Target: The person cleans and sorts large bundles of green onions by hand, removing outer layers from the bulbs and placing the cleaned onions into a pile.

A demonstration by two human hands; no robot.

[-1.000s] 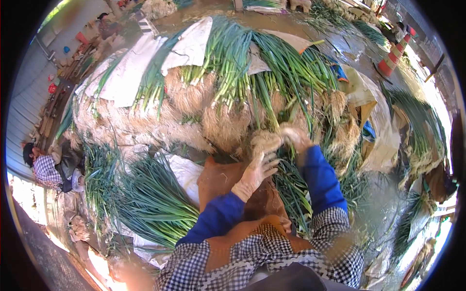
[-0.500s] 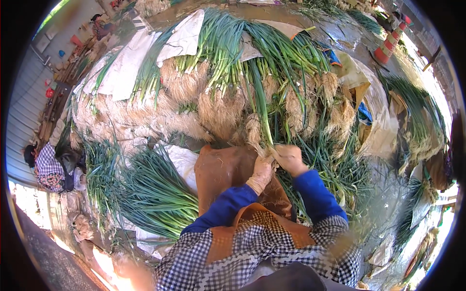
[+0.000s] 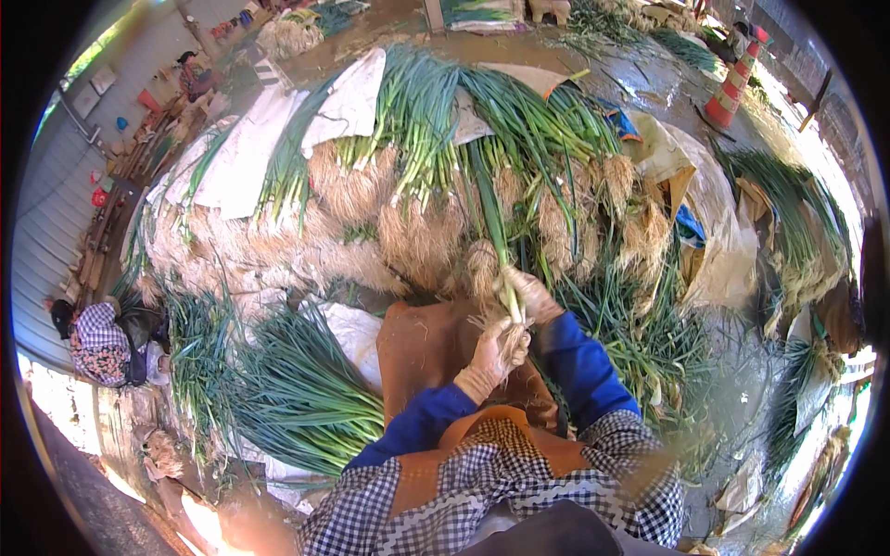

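Observation:
A long green onion (image 3: pixel 492 208) points away from me over the apron on my lap, its leaves toward the pile. My left hand (image 3: pixel 491 357) is closed around its root end, with pale roots showing beside the fingers. Just above, my right hand (image 3: pixel 530 295) is closed on the white part of the stalk; some of its fingers are hidden. Ahead lies a large heap of green onions (image 3: pixel 417 102), their shaggy tan roots (image 3: pixel 422 232) turned toward me. To my left is a spread of smooth green onions (image 3: pixel 297 385).
Loose stripped leaves (image 3: pixel 640 343) are piled at my right. White cloths (image 3: pixel 241 139) partly cover the heap. A brown apron (image 3: pixel 426 343) drapes over my lap. Another person (image 3: pixel 102 343) is seated at far left. An orange-and-white traffic cone (image 3: pixel 728 97) stands at the far right.
My right hand has shifted from beside my left to farther up the stalk. My left hand has come slightly nearer to me, and the roots now show. The view has tilted up a little.

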